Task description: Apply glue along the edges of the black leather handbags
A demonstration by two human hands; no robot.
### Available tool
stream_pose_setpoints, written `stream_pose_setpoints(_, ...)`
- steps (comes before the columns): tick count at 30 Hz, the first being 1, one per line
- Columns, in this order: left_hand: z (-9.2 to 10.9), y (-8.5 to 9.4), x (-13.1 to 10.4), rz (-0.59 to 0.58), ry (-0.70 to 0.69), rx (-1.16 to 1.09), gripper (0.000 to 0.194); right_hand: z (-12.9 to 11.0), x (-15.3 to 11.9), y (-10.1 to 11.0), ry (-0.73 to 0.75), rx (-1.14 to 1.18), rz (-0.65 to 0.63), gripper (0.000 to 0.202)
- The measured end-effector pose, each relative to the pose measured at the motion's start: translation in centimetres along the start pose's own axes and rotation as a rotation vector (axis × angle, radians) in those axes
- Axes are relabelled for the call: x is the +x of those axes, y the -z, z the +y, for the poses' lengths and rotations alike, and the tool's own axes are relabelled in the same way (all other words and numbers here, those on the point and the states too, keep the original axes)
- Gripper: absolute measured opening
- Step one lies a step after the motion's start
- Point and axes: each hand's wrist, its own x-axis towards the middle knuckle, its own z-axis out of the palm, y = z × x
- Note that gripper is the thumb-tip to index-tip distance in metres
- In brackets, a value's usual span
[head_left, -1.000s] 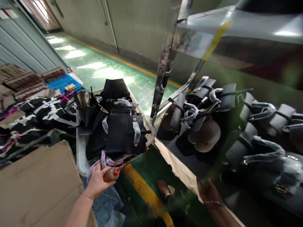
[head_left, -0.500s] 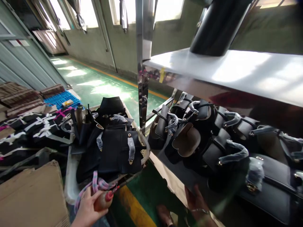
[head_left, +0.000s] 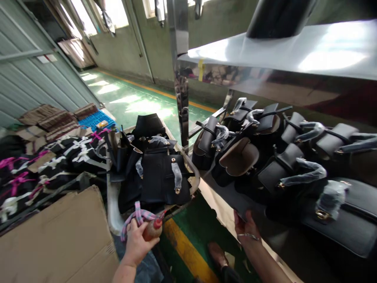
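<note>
My left hand (head_left: 138,239) is closed around a small squeeze bottle (head_left: 152,231) with a red cap and brownish contents, its nozzle pointing up to the right. A pink-and-grey striped cloth band (head_left: 138,214) loops beside those fingers, at the front rim of a bin of black handbags (head_left: 157,177). My right hand (head_left: 246,228), with a bangle at the wrist, grips the front edge of a dark board (head_left: 232,196) on the lower shelf. Upright black handbags (head_left: 273,169) stand on that board, their handles wrapped in clear plastic. Some of the right fingers are hidden.
A metal shelf post (head_left: 181,98) rises between bin and rack, under a shiny upper shelf (head_left: 265,51). At left are a cardboard box (head_left: 59,239), ribbon-tied black bundles (head_left: 79,153) and a blue crate (head_left: 96,118). A foot (head_left: 218,253) stands on the green floor.
The view has tilted down and turned slightly left, so the bin and left hand appear farther right. Both hands keep their holds, with the bottle still in the left.
</note>
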Motion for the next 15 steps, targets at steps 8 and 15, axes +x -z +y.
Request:
stream_pose_setpoints(8, 7.0, -2.2, -5.4, -0.108, 0.216, -0.176, 0.062, -1.8, 2.5, 1.2, -0.088, -0.208, -0.102, 0.022)
stream_pose_setpoints(15, 9.5, -4.5, -9.0, -0.183, 0.308, -0.251, 0.062, -2.4, 2.1, -0.2, 0.001, -0.283, -0.102, 0.022)
